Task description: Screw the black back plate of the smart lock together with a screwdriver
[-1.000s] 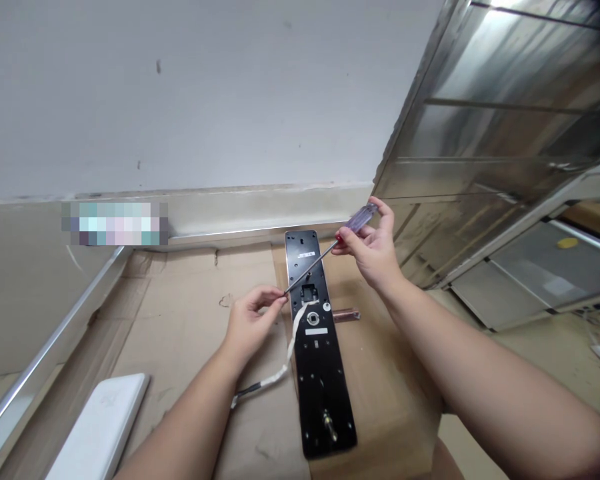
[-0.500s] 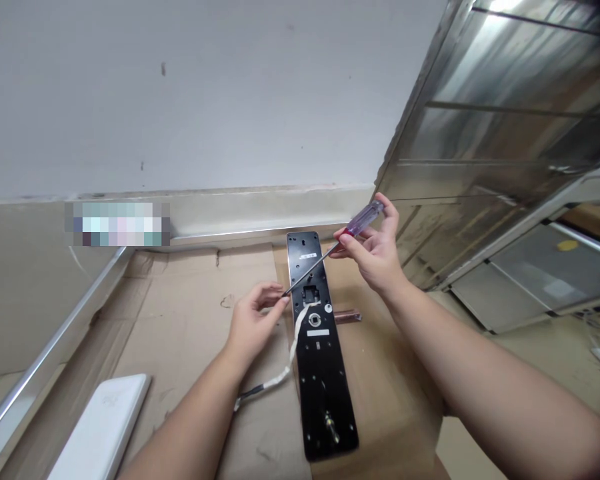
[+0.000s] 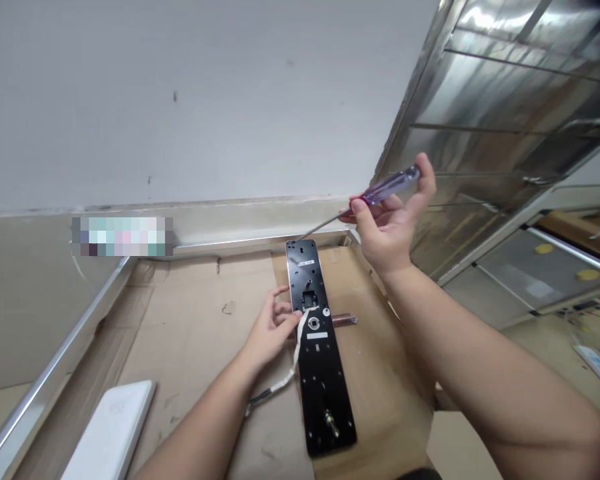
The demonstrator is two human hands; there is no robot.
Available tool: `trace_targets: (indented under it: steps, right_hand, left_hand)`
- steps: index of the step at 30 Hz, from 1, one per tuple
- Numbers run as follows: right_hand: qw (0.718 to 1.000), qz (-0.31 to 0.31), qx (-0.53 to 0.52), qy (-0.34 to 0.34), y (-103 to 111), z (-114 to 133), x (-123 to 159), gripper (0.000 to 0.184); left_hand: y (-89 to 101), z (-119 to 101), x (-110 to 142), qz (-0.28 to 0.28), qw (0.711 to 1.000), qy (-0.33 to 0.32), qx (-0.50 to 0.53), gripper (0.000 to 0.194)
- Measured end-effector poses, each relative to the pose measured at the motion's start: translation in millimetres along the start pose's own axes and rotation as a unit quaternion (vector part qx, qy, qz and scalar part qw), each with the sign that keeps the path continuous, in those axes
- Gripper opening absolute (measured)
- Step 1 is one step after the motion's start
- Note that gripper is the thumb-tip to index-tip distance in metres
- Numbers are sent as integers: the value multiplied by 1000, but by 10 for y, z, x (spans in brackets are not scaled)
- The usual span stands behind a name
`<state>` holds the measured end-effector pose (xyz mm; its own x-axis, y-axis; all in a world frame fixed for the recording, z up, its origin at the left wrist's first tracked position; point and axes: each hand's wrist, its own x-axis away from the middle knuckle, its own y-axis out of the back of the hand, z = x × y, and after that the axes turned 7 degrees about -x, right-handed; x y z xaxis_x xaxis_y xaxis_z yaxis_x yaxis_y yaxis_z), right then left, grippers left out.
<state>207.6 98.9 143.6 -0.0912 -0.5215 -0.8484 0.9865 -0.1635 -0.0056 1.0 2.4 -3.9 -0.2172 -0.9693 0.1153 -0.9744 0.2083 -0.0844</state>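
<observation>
The likeliest trouble is the screwdriver (image 3: 390, 190) in my right hand (image 3: 387, 230). If my grip slips, its long metal shaft could drop and scratch the black lock back plate (image 3: 325, 380), because the tip hangs just above the plate's top end. A tug on the white-wrapped cable (image 3: 293, 365) could strain its join at the plate or shift the plate, and that could disturb the copper-coloured rod (image 3: 345, 321) that sticks out from under the plate's right edge.

My right hand is closed narrowly around the purple handle, with my thumb raised beside its end. My left hand (image 3: 273, 330) sits at the plate's left edge with its fingers loosely curled, right by the cable. I can't tell whether it's pinching the cable. The plate lies lengthwise along the middle of the cardboard sheet (image 3: 190, 347), with its top end near the sheet's far edge.
</observation>
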Motion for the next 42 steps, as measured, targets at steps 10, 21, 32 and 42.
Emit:
trace_targets:
  steps: [10, 21, 32, 42]
  right_hand:
    - [992, 113, -8, 49, -216, -201, -173, 76]
    - [991, 132, 5, 32, -299, -258, -189, 76]
    - [979, 201, 24, 1, -387, -156, -324, 78]
    - [963, 260, 59, 36, -532, -87, -532, 76]
  left_hand:
    - [-25, -88, 70, 36, 998, -34, -28, 91]
    - [-30, -13, 37, 24, 999, -45, -13, 90]
    - [-44, -41, 55, 25, 998, -49, -8, 91]
    - [-48, -26, 64, 32, 998, -59, -5, 91]
